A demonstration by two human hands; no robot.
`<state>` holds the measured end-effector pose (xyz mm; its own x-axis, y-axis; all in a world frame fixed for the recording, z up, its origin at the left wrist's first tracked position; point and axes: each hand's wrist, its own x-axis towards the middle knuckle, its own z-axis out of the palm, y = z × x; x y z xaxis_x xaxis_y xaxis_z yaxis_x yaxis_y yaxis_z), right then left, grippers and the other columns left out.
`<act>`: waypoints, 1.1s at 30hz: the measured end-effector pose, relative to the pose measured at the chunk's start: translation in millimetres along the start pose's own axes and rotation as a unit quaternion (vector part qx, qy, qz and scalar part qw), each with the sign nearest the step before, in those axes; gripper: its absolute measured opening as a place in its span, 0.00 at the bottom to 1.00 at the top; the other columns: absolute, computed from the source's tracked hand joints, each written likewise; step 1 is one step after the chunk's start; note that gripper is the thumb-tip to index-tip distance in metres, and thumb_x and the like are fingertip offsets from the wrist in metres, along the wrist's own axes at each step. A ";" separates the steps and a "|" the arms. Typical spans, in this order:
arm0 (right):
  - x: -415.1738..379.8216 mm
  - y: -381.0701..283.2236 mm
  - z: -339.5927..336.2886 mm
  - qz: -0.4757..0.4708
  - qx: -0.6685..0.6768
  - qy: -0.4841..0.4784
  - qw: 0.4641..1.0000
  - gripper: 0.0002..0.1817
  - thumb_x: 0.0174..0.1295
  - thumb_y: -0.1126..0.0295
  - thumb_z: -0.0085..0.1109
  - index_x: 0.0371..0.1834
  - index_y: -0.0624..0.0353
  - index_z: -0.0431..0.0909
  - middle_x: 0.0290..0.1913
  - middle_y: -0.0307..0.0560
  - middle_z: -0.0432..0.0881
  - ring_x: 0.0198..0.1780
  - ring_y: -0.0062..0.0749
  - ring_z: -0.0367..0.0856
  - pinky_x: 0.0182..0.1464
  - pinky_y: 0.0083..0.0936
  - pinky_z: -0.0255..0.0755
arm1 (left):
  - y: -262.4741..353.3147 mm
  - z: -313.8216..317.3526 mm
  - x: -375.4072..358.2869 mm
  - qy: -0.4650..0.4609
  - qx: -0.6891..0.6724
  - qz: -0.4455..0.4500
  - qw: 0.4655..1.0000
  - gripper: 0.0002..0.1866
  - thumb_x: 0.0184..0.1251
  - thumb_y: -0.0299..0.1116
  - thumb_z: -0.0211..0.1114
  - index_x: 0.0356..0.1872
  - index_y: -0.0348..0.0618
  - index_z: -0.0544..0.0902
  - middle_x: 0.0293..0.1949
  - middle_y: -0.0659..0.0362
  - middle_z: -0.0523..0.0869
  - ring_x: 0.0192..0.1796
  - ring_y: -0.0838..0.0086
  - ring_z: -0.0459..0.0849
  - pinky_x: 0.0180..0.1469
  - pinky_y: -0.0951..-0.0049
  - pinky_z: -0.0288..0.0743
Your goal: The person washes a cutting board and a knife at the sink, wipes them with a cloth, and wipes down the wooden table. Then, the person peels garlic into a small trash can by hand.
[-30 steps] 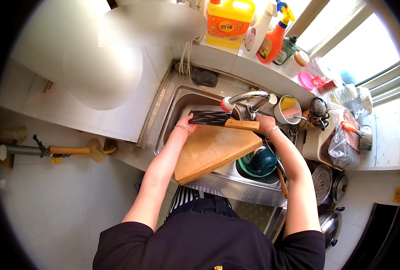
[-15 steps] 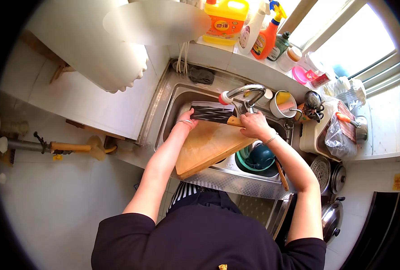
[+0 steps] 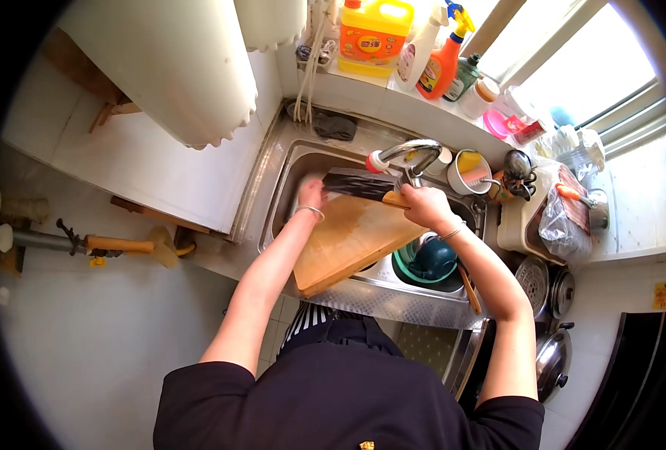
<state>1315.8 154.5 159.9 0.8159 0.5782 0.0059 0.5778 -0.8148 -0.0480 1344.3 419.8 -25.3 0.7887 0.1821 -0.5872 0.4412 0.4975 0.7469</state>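
Note:
A cleaver [image 3: 359,184] with a dark patterned blade and a wooden handle lies across both hands under the faucet [image 3: 415,150]. My right hand [image 3: 426,207] is closed around its wooden handle. At the far end of the blade is my left hand [image 3: 312,195], blurred, its fingers against the blade's tip; their exact hold is unclear. Below the cleaver a wooden cutting board [image 3: 348,240] rests tilted over the sink [image 3: 279,195], with a wet patch on its surface.
Right of the board, a dark teal bowl [image 3: 434,259] sits in a green basin [image 3: 408,271]. Cleaning bottles, among them an orange spray bottle [image 3: 439,69], line the ledge. A plastic-bagged item [image 3: 565,229] and pot lids [image 3: 552,360] are at the right.
My left hand has shifted slightly up and left along the blade and blurred. The cleaver's handle and my right hand have moved a little to the right.

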 end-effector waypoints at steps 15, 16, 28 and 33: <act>-10.7 -26.6 8.5 0.412 0.777 -0.105 0.463 0.07 0.60 0.70 0.52 0.30 0.62 0.72 0.22 0.36 0.72 0.19 0.18 0.69 0.19 0.17 0.64 | -10.6 95.7 -85.8 -0.251 0.242 0.365 0.863 0.19 0.70 0.34 0.50 0.58 0.38 0.73 0.61 0.51 0.73 0.65 0.65 0.69 0.65 0.71 0.60; -12.1 -33.3 12.6 0.411 0.783 -0.085 0.460 0.06 0.60 0.70 0.52 0.30 0.62 0.71 0.22 0.36 0.71 0.19 0.18 0.69 0.19 0.17 0.64 | -10.7 98.4 -83.5 -0.250 0.242 0.365 0.864 0.19 0.70 0.34 0.50 0.58 0.38 0.73 0.61 0.51 0.73 0.65 0.65 0.69 0.65 0.71 0.60; -42.7 -62.0 5.1 0.394 0.796 -0.061 0.455 0.06 0.57 0.74 0.56 0.33 0.59 0.68 0.22 0.35 0.69 0.17 0.17 0.65 0.18 0.17 0.61 | 8.0 100.3 -35.3 -0.212 0.585 0.317 0.716 0.37 0.69 0.60 0.34 0.70 0.42 0.52 0.72 0.47 0.51 0.74 0.57 0.46 0.72 0.55 0.39; -62.1 -65.9 -3.0 0.377 0.838 -0.064 0.388 0.07 0.57 0.74 0.56 0.35 0.59 0.68 0.23 0.35 0.68 0.17 0.16 0.62 0.19 0.17 0.60 | 20.1 76.1 2.2 -0.138 0.603 0.192 0.762 0.37 0.69 0.59 0.34 0.69 0.41 0.54 0.71 0.47 0.53 0.73 0.56 0.48 0.72 0.55 0.40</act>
<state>1227.1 172.2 165.6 0.6684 0.2867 -0.6864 -0.7394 0.3570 -0.5709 1387.5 365.7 12.2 0.9452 -0.1500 -0.2900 0.0971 -0.7188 0.6884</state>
